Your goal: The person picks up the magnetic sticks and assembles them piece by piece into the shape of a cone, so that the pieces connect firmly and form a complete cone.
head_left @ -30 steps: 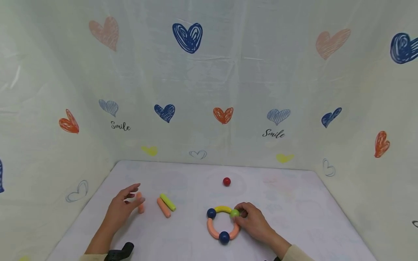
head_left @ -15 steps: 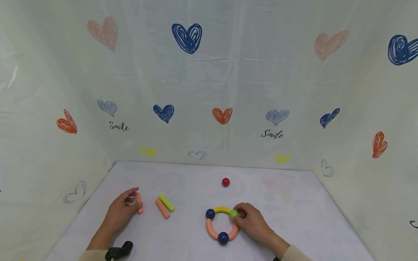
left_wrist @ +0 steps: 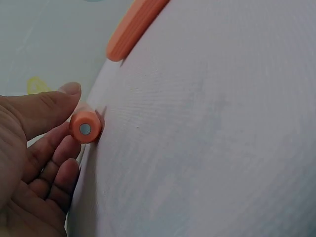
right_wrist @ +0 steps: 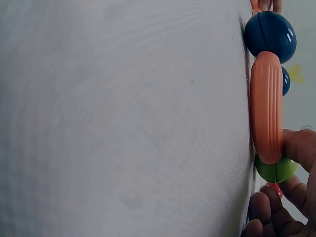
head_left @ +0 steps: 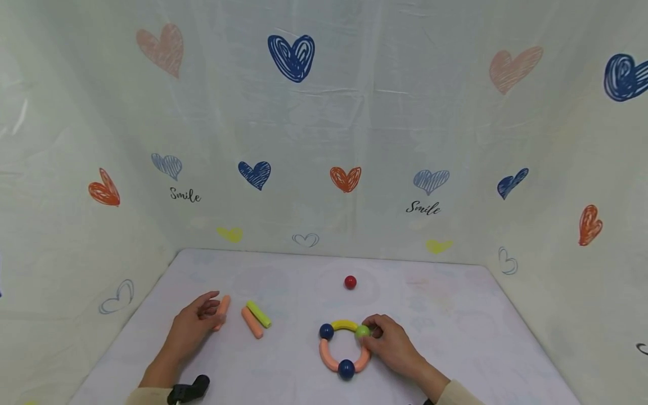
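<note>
In the head view my left hand (head_left: 188, 329) pinches an orange magnetic stick (head_left: 224, 304) between thumb and fingers, at the table's left. The left wrist view shows this orange stick (left_wrist: 85, 128) end-on, with a round metal disc in its tip. My right hand (head_left: 394, 344) pinches a green ball (head_left: 362, 332) with thumb and index finger. That ball belongs to a ring with a yellow curved piece (head_left: 345, 325), two dark blue balls (head_left: 346, 369) and two orange curved pieces (head_left: 327, 355). Up close, one orange curved piece (right_wrist: 267, 108) spans from a blue ball (right_wrist: 270, 37) to the green one.
Right of my left hand, a yellow-green stick (head_left: 259, 314) and another orange stick (head_left: 252, 323) lie side by side. A red ball (head_left: 350, 282) sits beyond the ring. The white table (head_left: 293, 382) is bounded by a heart-printed curtain (head_left: 379, 129) behind and at both sides.
My left hand has closed its fingers on the orange stick, whose far end has swung to the right. The right hand and the ring stay where they were.
</note>
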A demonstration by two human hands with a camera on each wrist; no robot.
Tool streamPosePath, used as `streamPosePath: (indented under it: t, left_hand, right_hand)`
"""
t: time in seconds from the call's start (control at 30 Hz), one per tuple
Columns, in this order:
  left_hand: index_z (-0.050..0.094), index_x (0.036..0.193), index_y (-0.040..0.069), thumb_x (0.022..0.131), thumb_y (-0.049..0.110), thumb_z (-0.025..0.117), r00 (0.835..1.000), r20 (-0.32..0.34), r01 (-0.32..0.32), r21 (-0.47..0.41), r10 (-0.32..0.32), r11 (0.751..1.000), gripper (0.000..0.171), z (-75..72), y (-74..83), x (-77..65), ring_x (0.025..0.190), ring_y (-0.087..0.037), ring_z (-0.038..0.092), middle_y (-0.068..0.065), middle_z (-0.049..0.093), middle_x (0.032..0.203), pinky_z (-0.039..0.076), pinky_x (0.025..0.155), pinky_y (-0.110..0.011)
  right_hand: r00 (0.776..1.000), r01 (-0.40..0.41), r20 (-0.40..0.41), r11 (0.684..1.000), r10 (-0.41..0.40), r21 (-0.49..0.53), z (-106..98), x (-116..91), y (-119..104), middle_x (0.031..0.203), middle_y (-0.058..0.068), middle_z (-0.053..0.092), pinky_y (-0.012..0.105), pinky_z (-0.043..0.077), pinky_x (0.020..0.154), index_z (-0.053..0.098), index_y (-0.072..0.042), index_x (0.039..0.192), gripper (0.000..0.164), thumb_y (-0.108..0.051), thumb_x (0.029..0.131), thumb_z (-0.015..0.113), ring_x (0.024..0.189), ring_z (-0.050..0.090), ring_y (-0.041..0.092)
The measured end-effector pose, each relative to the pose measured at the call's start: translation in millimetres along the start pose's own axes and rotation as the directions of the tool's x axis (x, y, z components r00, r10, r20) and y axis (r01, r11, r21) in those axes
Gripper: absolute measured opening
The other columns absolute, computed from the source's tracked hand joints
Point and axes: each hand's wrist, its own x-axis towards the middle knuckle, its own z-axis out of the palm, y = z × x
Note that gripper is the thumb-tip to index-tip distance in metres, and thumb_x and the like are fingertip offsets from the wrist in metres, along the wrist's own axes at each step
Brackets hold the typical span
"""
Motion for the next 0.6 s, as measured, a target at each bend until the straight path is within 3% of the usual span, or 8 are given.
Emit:
streamPosePath:
  t: [0.13,0.4,0.6]
  left_hand:
    - [0.049,0.152,0.003,0.094,0.021,0.079,1.000,-0.004,0.020,0.041,-0.019,0.999,0.068,4.2,2.1,1.3,0.115,-0.036,0.066,-0.025,0.068,0.132,0.055,0.093,-0.051]
    - [0.055,0.147,0.002,0.095,0.015,0.074,0.999,-0.045,0.030,0.128,-0.024,0.991,0.057,9.1,7.2,2.8,0.097,-0.025,0.065,-0.020,0.073,0.120,0.053,0.075,-0.035]
    - [0.058,0.144,0.001,0.098,0.015,0.075,0.996,-0.094,-0.003,0.134,0.015,0.991,0.051,10.2,6.8,1.1,0.103,-0.034,0.069,-0.023,0.073,0.119,0.057,0.083,-0.048]
  right_hand:
    - [1.000,0.005,-0.003,1.000,-0.005,-0.001,-0.1,-0.2,-0.1,0.103,-0.001,0.063,0.024,0.048,0.073,0.070,-0.013,0.116,0.032,-0.025,0.090,0.084,0.089,0.055,0.015]
    - [1.000,0.003,-0.003,1.000,-0.003,0.002,0.1,0.4,0.2,0.104,-0.001,0.063,0.025,0.049,0.074,0.070,-0.013,0.116,0.032,-0.024,0.090,0.084,0.090,0.056,0.014]
    - [1.000,0.005,0.001,1.000,-0.005,0.007,-0.3,0.2,0.4,0.104,-0.001,0.063,0.025,0.049,0.074,0.070,-0.013,0.116,0.032,-0.025,0.090,0.084,0.090,0.056,0.014]
